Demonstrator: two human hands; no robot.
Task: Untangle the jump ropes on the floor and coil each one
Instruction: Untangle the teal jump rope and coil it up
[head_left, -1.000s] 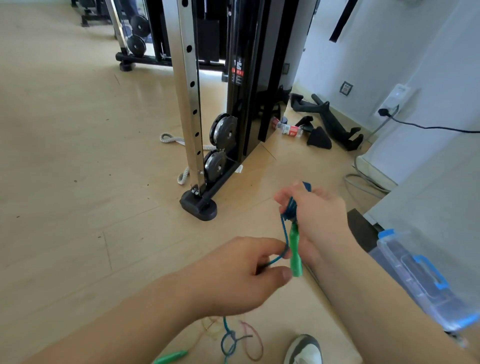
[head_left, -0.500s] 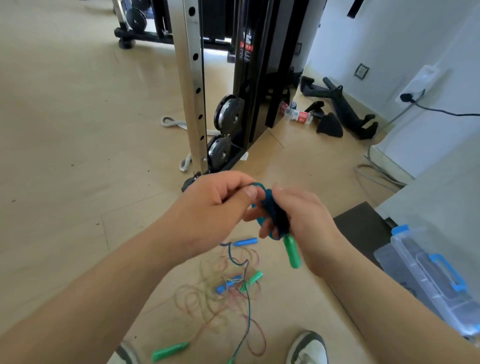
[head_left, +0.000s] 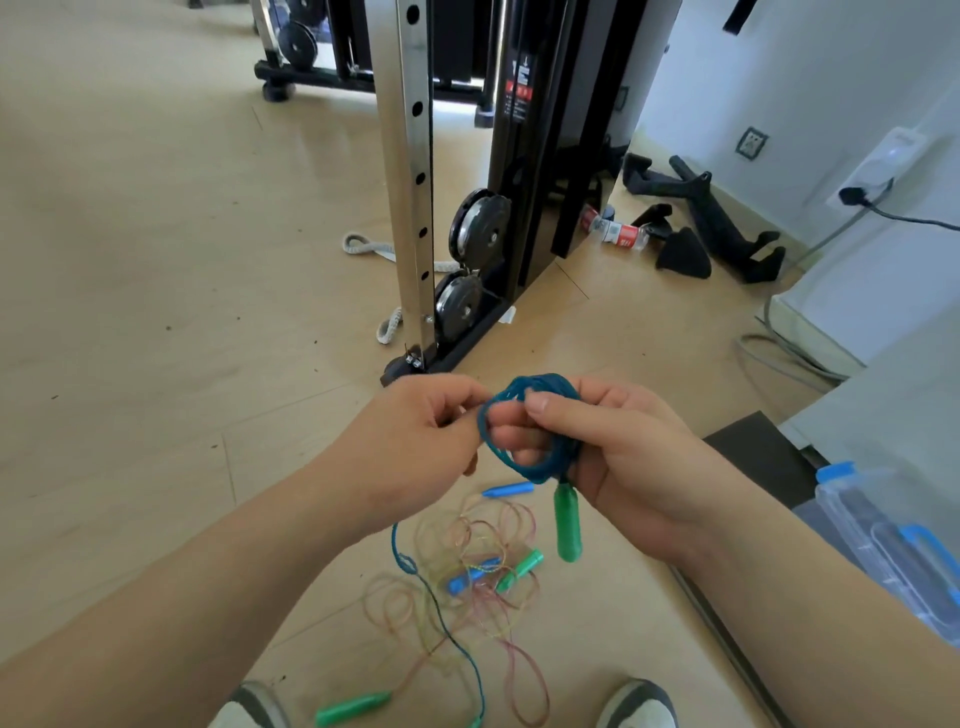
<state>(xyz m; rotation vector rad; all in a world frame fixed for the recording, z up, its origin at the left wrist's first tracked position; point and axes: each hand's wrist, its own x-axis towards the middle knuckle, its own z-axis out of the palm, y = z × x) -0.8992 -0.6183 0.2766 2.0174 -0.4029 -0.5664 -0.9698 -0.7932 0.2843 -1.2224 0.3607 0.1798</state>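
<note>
The left hand (head_left: 415, 441) has risen, fingers pinching the teal rope (head_left: 522, 389) onto another turn. The right hand (head_left: 628, 457) grips the fatter coil, its green handle (head_left: 566, 525) dangling at six o'clock. The tail still trails into the floor tangle (head_left: 467, 566), so the winding is unfinished.

The one camera sits on the person's head and looks forward and down, so both arms come in from the bottom edge and the shoes (head_left: 639, 701) peek in right below. It is very near the left hand (head_left: 415, 441) and the right hand (head_left: 623, 457), near enough to show each loop of the blue rope (head_left: 540, 395) they hold, just in front of the metal post (head_left: 410, 182). The wide view also takes in the floor (head_left: 156, 260) left of the post and the white wall (head_left: 779, 78) to its right.
</note>
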